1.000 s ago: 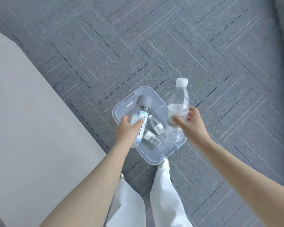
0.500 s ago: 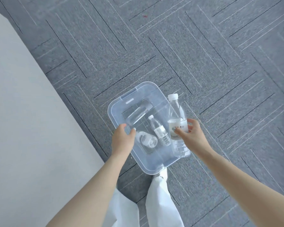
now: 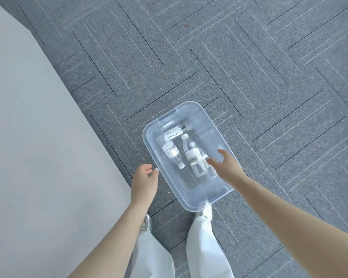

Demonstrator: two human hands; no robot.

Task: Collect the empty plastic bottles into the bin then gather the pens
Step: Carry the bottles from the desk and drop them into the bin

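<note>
A grey carpet-tile floor with a chevron line pattern fills most of the view, with a pale grey flat tabletop along the left. On the floor, just ahead of the person's white trousers, sits a clear rectangular plastic bin — inside it lie clear plastic bottles: a large white-capped one beside a smaller one, and a grey-capped one at the far end. The right hand hovers over the bin, fingers spread and empty. The left hand hangs just beside the bin's near-left rim — fingers loosely curled, holding nothing.
</note>
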